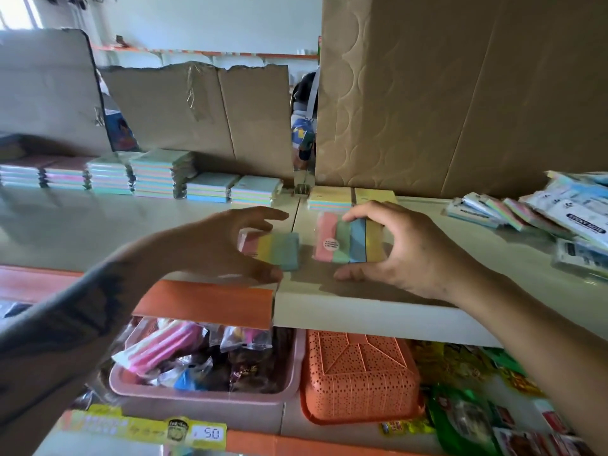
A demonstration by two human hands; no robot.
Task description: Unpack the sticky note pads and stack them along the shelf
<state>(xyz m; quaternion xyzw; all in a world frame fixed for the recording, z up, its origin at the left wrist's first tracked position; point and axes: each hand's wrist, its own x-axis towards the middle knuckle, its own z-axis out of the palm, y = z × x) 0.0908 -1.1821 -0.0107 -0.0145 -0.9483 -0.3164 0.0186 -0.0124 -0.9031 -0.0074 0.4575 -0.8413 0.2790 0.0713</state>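
Along the back of the shelf (98, 218), stacked pads (154, 174) already run from the far left toward the middle; the left hand (227, 241) grips a striped pad (273, 250) at the front edge; the right hand (404, 245) pinches a wrapped pad (348, 238) beside it — neither placed yet; on the right, sealed packs (566, 209) wait unopened — roughly half remains, I judge.

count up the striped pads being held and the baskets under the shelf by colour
striped pads held: 2, the left pad in the left hand and the right pad in the right hand
pink basket: 1
orange basket: 1
total: 4
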